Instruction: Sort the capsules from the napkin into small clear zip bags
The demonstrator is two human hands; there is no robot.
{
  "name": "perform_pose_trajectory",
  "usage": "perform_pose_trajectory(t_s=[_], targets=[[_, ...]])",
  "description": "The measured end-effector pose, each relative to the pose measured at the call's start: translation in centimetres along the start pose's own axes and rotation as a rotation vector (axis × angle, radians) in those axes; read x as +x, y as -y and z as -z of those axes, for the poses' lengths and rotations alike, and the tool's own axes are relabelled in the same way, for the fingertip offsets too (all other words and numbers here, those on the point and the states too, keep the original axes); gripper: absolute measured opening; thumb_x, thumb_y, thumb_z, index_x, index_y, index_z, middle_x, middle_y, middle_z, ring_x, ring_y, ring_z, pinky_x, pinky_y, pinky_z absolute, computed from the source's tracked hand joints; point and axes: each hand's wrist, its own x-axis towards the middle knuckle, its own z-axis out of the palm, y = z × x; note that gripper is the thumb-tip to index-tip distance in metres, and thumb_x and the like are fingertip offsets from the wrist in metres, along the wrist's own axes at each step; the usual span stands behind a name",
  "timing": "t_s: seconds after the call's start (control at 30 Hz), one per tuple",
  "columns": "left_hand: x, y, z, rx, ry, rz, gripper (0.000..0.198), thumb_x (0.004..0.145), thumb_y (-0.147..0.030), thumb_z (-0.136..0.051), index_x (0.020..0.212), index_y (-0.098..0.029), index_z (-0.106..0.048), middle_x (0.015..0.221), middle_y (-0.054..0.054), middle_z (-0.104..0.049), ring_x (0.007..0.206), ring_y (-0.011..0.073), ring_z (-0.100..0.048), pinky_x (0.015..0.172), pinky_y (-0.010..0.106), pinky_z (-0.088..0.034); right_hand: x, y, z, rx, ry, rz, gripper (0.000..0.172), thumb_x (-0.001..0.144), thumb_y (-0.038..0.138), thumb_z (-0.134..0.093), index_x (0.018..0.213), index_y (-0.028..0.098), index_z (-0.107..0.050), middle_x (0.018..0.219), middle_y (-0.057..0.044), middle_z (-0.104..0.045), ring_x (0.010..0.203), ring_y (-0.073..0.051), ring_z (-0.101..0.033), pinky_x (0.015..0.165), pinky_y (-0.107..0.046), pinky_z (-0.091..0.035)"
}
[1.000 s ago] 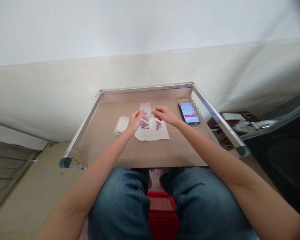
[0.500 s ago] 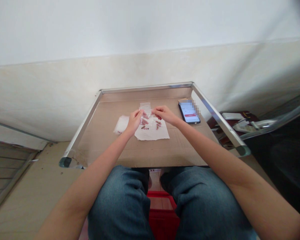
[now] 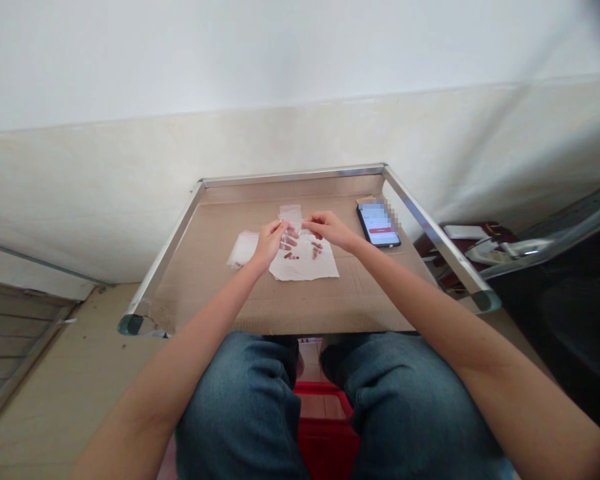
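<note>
My left hand pinches the left side of a small clear plastic bag, its fingers partly seen through the film. My right hand has its thumb and forefinger closed on the bag's right edge. Both hands hold the bag above a sheet of white paper. On the paper lie several small brownish-red pills at the right, and a few more pills nearer the left hand. A stack of clear bags lies just left of my left hand. Another clear bag lies behind the hands.
A phone with its screen lit lies at the right on the cardboard-covered table. A metal rail frames the table's back and sides. A red plastic bin stands between my knees.
Both hands stay almost in place with the bag between them. The fingers of my left hand shift slightly behind the film.
</note>
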Motion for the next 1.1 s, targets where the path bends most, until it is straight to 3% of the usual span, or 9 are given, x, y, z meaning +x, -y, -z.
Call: perform_pose_trajectory(t_s=[0.4,1.1], targets=[[-0.11,0.03,-0.29,0.058,0.033,-0.028,0.033,0.075,-0.046,-0.051,0.079,-0.013,-0.055,0.078,0.007,-0.062,0.052,0.01,-0.058,0.043,0.019,-0.045,0.14,-0.12,-0.4,-0.021,0.008,-0.002,0.026,0.074,0.038,-0.053,0.069,0.012,-0.056,0.053,0.003,-0.045,0.048,-0.007,-0.039,0.045,-0.021,-0.03],[0.0,0.03,-0.21,0.126,0.044,-0.099,0.032,0.074,-0.044,-0.052,0.07,-0.013,-0.055,0.065,0.004,-0.059,0.056,0.0103,-0.056,0.045,0.02,-0.046,0.28,-0.08,-0.83,-0.075,0.027,0.011,0.028,0.075,0.04,-0.053,0.071,0.013,-0.055,0.054,0.003,-0.044,0.046,-0.006,-0.038,0.042,-0.019,-0.026]])
